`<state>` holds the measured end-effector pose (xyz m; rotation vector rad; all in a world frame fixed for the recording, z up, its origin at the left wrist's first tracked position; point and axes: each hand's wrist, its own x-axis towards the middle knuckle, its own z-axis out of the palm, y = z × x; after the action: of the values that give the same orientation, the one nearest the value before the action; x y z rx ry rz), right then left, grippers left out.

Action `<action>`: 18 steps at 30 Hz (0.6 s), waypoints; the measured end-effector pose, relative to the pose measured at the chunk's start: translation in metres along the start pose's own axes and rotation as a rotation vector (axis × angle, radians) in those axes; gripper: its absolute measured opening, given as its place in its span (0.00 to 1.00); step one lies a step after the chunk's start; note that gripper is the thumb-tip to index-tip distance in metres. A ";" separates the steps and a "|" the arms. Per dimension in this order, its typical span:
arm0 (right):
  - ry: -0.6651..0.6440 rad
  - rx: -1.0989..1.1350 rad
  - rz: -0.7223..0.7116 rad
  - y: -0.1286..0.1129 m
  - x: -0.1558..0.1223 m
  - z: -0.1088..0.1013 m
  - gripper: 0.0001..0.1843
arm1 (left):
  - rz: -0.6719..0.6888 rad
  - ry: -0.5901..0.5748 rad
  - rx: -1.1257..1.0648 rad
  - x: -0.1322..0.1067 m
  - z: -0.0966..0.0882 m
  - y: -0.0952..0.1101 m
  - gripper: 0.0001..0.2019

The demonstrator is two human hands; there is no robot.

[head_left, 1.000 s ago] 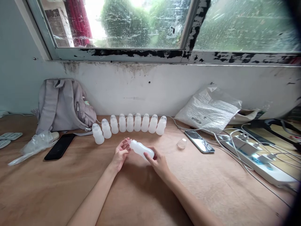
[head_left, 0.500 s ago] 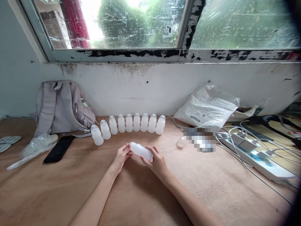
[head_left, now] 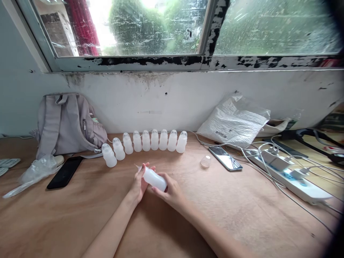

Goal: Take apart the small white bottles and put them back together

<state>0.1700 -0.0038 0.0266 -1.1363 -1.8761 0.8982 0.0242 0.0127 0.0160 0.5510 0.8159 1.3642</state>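
A frosted white plastic bottle (head_left: 155, 179) is held tilted above the table, its base to the right. My left hand (head_left: 139, 183) is closed round its top end, and a thin pale tip sticks out past the fingers there. My right hand (head_left: 170, 190) grips the base end between thumb and fingers. Similar bottles (head_left: 154, 140) with clear domed caps stand upright in a curved row behind my hands. A loose clear domed cap (head_left: 205, 161) lies on the table to the right.
A phone (head_left: 225, 158) lies beyond the cap, near a power strip (head_left: 295, 179) with tangled white cables. On the left are a dark phone (head_left: 65, 172), a crumpled plastic bag (head_left: 40, 169) and a grey backpack (head_left: 71, 122). A silver-white mailing bag (head_left: 233, 120) leans against the wall.
Both hands and the bottle have shifted slightly left and down. My left hand has turned and wraps further round the bottle's top end. The view has swung slightly right.
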 end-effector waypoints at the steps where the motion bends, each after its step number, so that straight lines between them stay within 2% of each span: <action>1: -0.032 -0.021 -0.026 -0.002 -0.002 0.002 0.21 | -0.005 0.049 0.018 -0.001 0.001 -0.002 0.18; 4: -0.127 0.081 0.058 -0.004 -0.006 0.007 0.17 | 0.010 0.143 0.092 0.000 0.000 -0.006 0.12; 9: -0.263 0.499 0.375 0.004 -0.002 0.012 0.16 | 0.024 0.149 0.024 0.000 -0.001 -0.006 0.08; 11: -0.324 0.660 0.453 0.008 0.000 0.013 0.17 | 0.043 0.154 0.004 -0.001 0.001 -0.006 0.08; 14: -0.387 0.802 0.465 0.010 0.002 0.010 0.17 | 0.102 0.128 -0.034 -0.004 0.005 -0.004 0.07; 16: -0.401 0.808 0.446 0.008 0.003 0.008 0.17 | 0.134 0.084 -0.046 -0.006 0.008 0.000 0.08; 18: -0.357 0.759 0.416 0.005 0.003 0.006 0.18 | 0.132 0.024 -0.051 -0.008 0.010 0.004 0.12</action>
<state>0.1660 -0.0001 0.0205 -0.9159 -1.3306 1.9459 0.0292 0.0066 0.0263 0.5577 0.7732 1.5109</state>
